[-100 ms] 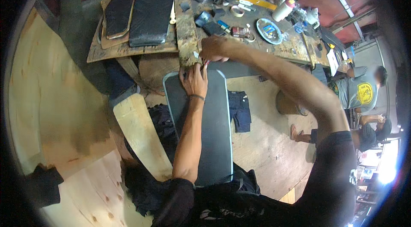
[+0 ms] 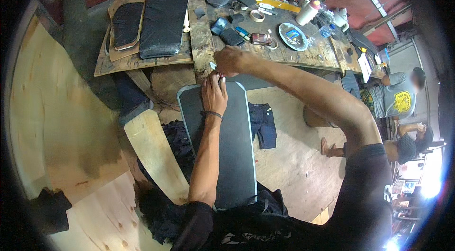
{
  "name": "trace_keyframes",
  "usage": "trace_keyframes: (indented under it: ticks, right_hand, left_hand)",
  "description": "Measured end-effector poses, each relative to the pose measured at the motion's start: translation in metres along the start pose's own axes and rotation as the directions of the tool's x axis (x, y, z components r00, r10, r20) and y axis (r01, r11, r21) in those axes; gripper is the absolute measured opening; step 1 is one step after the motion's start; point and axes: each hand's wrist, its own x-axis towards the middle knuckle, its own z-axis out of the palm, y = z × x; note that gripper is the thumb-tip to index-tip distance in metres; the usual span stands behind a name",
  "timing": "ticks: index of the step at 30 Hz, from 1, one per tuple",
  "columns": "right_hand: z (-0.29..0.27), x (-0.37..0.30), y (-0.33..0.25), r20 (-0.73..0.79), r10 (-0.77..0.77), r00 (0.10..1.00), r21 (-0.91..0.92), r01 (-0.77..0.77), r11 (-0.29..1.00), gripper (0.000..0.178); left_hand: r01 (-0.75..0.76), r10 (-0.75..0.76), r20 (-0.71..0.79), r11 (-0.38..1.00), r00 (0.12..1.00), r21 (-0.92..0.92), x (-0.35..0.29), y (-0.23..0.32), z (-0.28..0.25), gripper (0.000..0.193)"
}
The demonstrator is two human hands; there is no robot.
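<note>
A long black board [image 2: 234, 128] with a pale grey rim and rounded corners lies lengthwise before me, its far end by the workbench edge. My left hand [image 2: 214, 95] rests on that end, fingers stretched forward and fingertips at the far edge. A dark band circles my left wrist. Just beyond, my right hand [image 2: 229, 61] is closed with its knuckles up, close to my left fingertips and over the bench's front edge. Something small and reddish shows beneath it, but what the fingers hold is hidden. A small pale scrap [image 2: 213, 66] lies beside it on the wood.
On the workbench [image 2: 201, 42] are a black-wrapped panel [image 2: 165, 19], a smaller black pad [image 2: 128, 24], a tape roll [image 2: 257, 16], a blue plate [image 2: 293, 36] and a white bottle [image 2: 308, 12]. A curved wooden board [image 2: 156, 154] stands left. Dark shorts [image 2: 262, 124] lie on the floor. People are at right.
The whole view has shifted slightly. My left hand sits a little further right on the board, its fingers closer together. My right hand stays closed beside it.
</note>
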Motion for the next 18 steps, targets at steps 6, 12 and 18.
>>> trace_keyframes:
  ticks: [6, 12, 18]
  right_hand:
    - [-0.011, -0.027, -0.010, -0.041, 0.000, 0.999, 0.005, 0.000, 1.000, 0.038]
    - [-0.028, -0.032, 0.000, 0.138, 0.158, 0.978, 0.356, -0.198, 0.913, 0.043]
    - [-0.012, -0.028, -0.016, -0.178, -0.124, 0.976, -0.188, 0.089, 0.978, 0.047]
  left_hand:
    - [0.079, -0.074, 0.135, 0.996, 0.988, -0.037, -0.002, -0.003, 0.000, 0.019]
    - [-0.026, 0.026, -0.015, 0.998, 1.000, -0.064, -0.002, -0.001, -0.003, 0.022]
    - [0.058, -0.061, -0.039, 0.996, 0.997, -0.067, -0.001, -0.013, 0.003, 0.023]
